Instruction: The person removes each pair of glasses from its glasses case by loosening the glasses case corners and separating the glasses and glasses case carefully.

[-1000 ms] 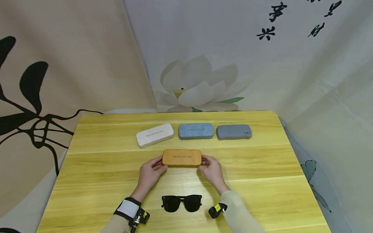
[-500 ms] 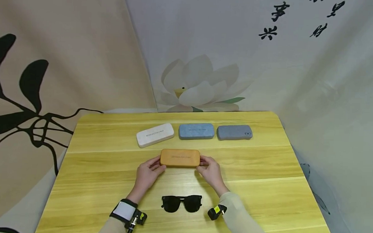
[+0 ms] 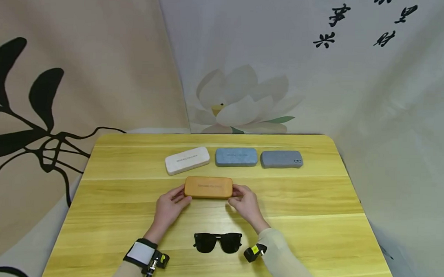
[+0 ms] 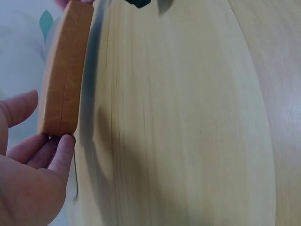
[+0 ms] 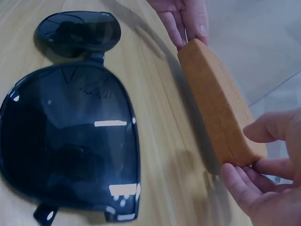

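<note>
An orange-tan glasses case (image 3: 208, 187), lid closed and faint lettering on top, lies lengthwise between both hands. My left hand (image 3: 169, 207) holds its left end; in the left wrist view the fingers (image 4: 60, 157) touch the end face of the case (image 4: 66, 70). At the opposite end my right hand (image 3: 246, 202) grips with fingers at the end and lower edge, thumb beside the lid in the right wrist view. Dark-lensed sunglasses (image 3: 217, 242) stand on the table nearer to me, between the forearms, untouched.
Behind the orange case, a white case (image 3: 187, 160), a blue case (image 3: 236, 157) and a grey case (image 3: 281, 159) lie in a row on the wooden table (image 3: 325, 240). Printed curtains (image 3: 254, 42) hang behind the table's far edge.
Both hands have shifted slightly to the left together with the orange glasses case. The sunglasses and the three cases behind stay in place; the head view has turned slightly.
</note>
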### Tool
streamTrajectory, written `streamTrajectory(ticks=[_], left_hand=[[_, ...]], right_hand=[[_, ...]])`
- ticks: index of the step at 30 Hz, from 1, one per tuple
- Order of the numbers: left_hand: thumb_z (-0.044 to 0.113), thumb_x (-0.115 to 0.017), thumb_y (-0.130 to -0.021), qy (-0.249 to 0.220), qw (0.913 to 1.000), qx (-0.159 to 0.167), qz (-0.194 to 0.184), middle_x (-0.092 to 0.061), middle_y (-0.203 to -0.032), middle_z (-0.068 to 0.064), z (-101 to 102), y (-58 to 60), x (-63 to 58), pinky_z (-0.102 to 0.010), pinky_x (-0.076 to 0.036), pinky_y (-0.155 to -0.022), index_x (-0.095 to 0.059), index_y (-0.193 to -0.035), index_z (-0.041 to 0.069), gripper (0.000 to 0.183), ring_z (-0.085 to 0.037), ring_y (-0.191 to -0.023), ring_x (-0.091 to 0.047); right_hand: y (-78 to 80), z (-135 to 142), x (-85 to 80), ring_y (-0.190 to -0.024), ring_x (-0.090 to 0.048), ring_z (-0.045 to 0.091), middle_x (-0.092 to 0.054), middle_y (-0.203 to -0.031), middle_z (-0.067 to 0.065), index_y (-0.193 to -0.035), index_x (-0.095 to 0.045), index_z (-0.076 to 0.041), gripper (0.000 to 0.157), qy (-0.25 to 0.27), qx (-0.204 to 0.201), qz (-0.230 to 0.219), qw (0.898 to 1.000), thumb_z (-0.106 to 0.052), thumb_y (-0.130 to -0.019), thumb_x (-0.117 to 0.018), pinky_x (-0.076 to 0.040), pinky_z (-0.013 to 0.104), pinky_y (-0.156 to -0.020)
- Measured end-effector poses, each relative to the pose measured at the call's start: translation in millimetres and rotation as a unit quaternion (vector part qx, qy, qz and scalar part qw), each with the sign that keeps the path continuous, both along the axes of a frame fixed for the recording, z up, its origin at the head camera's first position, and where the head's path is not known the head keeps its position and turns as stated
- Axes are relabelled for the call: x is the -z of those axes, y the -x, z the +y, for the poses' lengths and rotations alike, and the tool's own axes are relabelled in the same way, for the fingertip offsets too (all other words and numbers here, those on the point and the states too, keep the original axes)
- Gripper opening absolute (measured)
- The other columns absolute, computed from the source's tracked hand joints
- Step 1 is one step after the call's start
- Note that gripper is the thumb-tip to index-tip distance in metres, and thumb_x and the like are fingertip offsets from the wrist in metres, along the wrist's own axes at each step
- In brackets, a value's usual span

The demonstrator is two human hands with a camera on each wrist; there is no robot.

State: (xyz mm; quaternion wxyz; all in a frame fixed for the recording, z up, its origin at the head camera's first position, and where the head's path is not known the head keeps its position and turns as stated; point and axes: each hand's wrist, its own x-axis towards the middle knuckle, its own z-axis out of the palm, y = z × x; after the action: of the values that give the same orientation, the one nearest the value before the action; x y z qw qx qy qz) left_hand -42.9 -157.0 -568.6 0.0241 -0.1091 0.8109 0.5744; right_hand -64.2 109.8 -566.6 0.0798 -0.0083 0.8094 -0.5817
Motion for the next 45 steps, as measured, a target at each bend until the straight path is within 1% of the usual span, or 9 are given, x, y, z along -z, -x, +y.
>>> streamTrajectory(ticks=[7,13,20,28,30,35,37,42,45], left_hand=[[0.01,-0.082,-0.09,0.003,0.9998,-0.011,-0.014,-0.063,-0.137,-0.024,-10,-0.5,-5.4,-0.028,-0.058,-0.092,-0.063,-0.139,-0.001,0.054,-0.038,-0.119,-0.067],[0.008,-0.081,-0.09,0.001,0.9999,-0.014,-0.008,-0.063,-0.136,-0.027,-22,-0.9,-8.9,-0.021,-0.056,-0.09,-0.062,-0.139,-0.003,0.054,-0.039,-0.119,-0.066],[0.008,-0.08,-0.091,0.001,0.9995,-0.027,-0.018,-0.061,-0.138,-0.028,-40,-3.8,-13.4,-0.013,-0.054,-0.086,-0.06,-0.141,-0.004,0.055,-0.039,-0.122,-0.064],[0.007,-0.08,-0.091,0.001,0.999,-0.043,-0.014,-0.062,-0.137,-0.028,-60,-5.0,-15.4,-0.008,-0.052,-0.083,-0.06,-0.141,-0.005,0.055,-0.039,-0.122,-0.063],[0.007,-0.08,-0.091,0.004,0.9987,-0.049,-0.014,-0.061,-0.138,-0.028,-65,-5.5,-17.0,-0.008,-0.052,-0.083,-0.06,-0.141,-0.005,0.055,-0.035,-0.121,-0.064],[0.009,-0.08,-0.091,0.01,0.9977,-0.064,-0.02,-0.061,-0.14,-0.025,-76,-6.4,-22.9,-0.008,-0.052,-0.084,-0.06,-0.142,-0.002,0.055,-0.013,-0.113,-0.066],[0.011,-0.079,-0.092,0.01,0.9975,-0.067,-0.022,-0.06,-0.14,-0.025,-80,-6.7,-25.9,-0.008,-0.051,-0.084,-0.059,-0.143,-0.001,0.056,-0.014,-0.114,-0.066],[0.014,-0.078,-0.094,0.027,0.9967,-0.073,-0.023,-0.059,-0.14,-0.027,-91,-7.2,-32.2,-0.006,-0.051,-0.082,-0.057,-0.144,-0.002,0.057,-0.03,-0.122,-0.063],[0.014,-0.079,-0.093,0.039,0.9957,-0.081,-0.02,-0.06,-0.139,-0.028,-97,-7.3,-33.8,-0.005,-0.05,-0.08,-0.058,-0.143,-0.003,0.057,-0.014,-0.113,-0.067]], right_hand=[[2.8,-7,-5.0,-0.102,-0.071,0.039,-0.064,-0.12,0.024,-0.135,-0.061,0.01,0.05,0.027,-0.022,-0.015,0.999,0.006,-0.086,-0.073,-0.061,0.032,-0.084],[5.7,-16,-10.5,-0.104,-0.071,0.039,-0.066,-0.121,0.024,-0.137,-0.059,0.009,0.051,0.02,-0.053,-0.019,0.998,0.002,-0.088,-0.072,-0.061,0.037,-0.086],[9.4,-31,-17.6,-0.111,-0.067,0.043,-0.062,-0.126,0.025,-0.14,-0.055,0.011,0.055,0.01,-0.103,-0.006,0.995,-0.001,-0.089,-0.072,-0.058,0.045,-0.094],[12.9,-51,-21.4,-0.114,-0.065,0.041,-0.059,-0.129,0.025,-0.138,-0.055,0.013,0.054,0.021,-0.126,0.01,0.992,0.005,-0.087,-0.07,-0.057,0.043,-0.097],[14.1,-56,-22.4,-0.115,-0.064,0.042,-0.058,-0.129,0.027,-0.137,-0.056,0.014,0.054,0.031,-0.131,0.016,0.991,0.006,-0.086,-0.07,-0.057,0.044,-0.097],[16.2,-68,-25.4,-0.115,-0.063,0.043,-0.057,-0.129,0.027,-0.137,-0.056,0.015,0.056,0.042,-0.146,0.027,0.988,0.008,-0.084,-0.071,-0.056,0.046,-0.098],[17.0,-73,-27.0,-0.116,-0.062,0.044,-0.056,-0.13,0.027,-0.137,-0.055,0.015,0.057,0.04,-0.154,0.029,0.987,0.008,-0.083,-0.071,-0.056,0.047,-0.099],[19.1,-86,-28.9,-0.118,-0.062,0.041,-0.055,-0.135,0.024,-0.14,-0.054,0.012,0.06,0.019,-0.17,0.02,0.985,0.005,-0.084,-0.074,-0.055,0.044,-0.1],[20.8,-94,-28.5,-0.119,-0.063,0.04,-0.055,-0.137,0.023,-0.141,-0.054,0.011,0.061,0.009,-0.178,0.016,0.984,0.005,-0.084,-0.074,-0.055,0.042,-0.1]])
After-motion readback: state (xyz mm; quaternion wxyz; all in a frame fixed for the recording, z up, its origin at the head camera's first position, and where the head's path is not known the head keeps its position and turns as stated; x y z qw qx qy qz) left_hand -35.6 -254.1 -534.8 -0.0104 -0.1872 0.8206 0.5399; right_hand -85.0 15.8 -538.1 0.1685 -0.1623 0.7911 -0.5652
